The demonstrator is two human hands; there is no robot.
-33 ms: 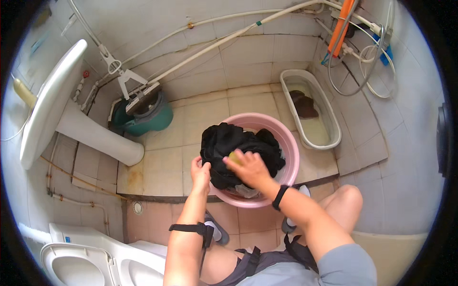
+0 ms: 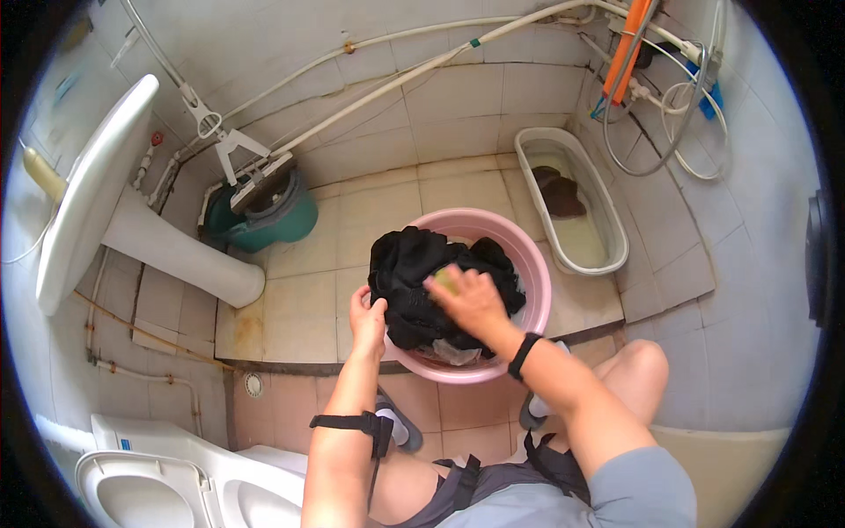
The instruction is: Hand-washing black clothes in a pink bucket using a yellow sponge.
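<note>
A pink plastic basin [image 2: 539, 290] stands in front of me, heaped with wet-looking black clothing [image 2: 409, 264]. My right hand [image 2: 475, 304] presses a yellow-green bar of soap [image 2: 447, 281] onto the top of the cloth, its fingers curled over most of the bar. At the left rim, my left hand [image 2: 368, 319] pinches the edge of the black clothing between thumb and fingers. A pale, whitish piece [image 2: 456, 352] shows under the cloth at the near side of the basin.
A white tub [image 2: 616, 251] holding water and a dark brown item stands right of the basin. Back left is a green mop bucket [image 2: 295, 220] with a mop. A pedestal sink [image 2: 189, 251] and a toilet [image 2: 158, 458] are on the left. A raised step edge [image 2: 299, 363] crosses the floor.
My right hand has slid slightly to the right and up across the cloth with the soap. The left hand stays at the cloth's edge.
</note>
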